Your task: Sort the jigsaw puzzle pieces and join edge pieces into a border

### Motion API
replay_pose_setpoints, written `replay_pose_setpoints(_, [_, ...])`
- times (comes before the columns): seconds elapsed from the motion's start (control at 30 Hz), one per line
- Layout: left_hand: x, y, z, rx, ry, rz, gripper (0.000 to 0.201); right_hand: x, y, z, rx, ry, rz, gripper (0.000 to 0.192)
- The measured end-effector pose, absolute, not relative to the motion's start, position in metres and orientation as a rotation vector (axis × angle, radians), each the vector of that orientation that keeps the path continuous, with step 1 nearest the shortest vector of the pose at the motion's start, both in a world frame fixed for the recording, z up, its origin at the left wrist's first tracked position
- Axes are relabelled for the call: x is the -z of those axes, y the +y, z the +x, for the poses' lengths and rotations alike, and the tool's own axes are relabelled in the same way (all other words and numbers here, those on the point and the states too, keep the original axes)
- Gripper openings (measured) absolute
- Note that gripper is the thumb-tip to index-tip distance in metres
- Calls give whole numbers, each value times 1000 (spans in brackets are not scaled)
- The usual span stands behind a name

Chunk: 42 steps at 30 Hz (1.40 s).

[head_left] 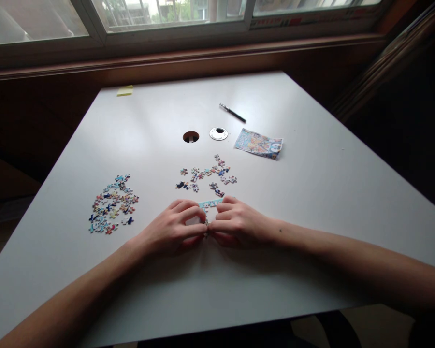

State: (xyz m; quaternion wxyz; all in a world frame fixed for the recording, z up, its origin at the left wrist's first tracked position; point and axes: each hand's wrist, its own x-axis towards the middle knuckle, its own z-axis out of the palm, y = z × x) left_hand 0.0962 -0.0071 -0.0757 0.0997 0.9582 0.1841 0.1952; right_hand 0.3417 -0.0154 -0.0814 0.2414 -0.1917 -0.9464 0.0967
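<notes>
My left hand (181,223) and my right hand (237,220) meet at the middle of the white table, thumbs and forefingers pinched together. Between their fingertips sit small jigsaw puzzle pieces (206,234), mostly covered by the fingers. Just beyond, a joined strip of light blue puzzle pieces (210,204) lies flat, its ends partly hidden by my hands. Several loose puzzle pieces (206,172) are scattered a little farther away. To the left of my left hand is a larger spread of mixed-colour puzzle pieces (112,205).
A colourful printed sheet (260,144) lies right of centre, with a black pen (232,112) behind it. The white table (311,193) has a round hole (191,137) beside a metallic round cover (218,134). A yellow sticky note (125,91) is at the far left edge, before the window.
</notes>
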Motion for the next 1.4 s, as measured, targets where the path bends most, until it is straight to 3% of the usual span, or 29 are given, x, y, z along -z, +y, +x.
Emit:
replay_pose_setpoints(0.17, [74, -7, 95, -573, 533, 2816, 13, 70, -6, 349, -473, -2262, -702, 16])
replay_pose_setpoints(0.3, [75, -9, 95, -595, 515, 2798, 13, 70, 20, 367, -598, -1807, -1171, 29])
replay_pose_setpoints(0.43, [72, -8, 93, -796, 639, 2591, 8, 81, 41, 379, -855, -1510, -1268, 39])
replay_pose_setpoints(0.57, [71, -4, 89, -757, 781, 2366, 12, 83, 40, 378, -872, -1560, -1285, 40])
replay_pose_setpoints(0.8, [73, -2, 90, -463, 615, 2620, 12, 77, 36, 375, -828, -1583, -1294, 39])
replay_pose_setpoints(1.4, [69, -1, 89, -392, 597, 2537, 16, 77, 37, 375, -818, -1593, -1292, 37])
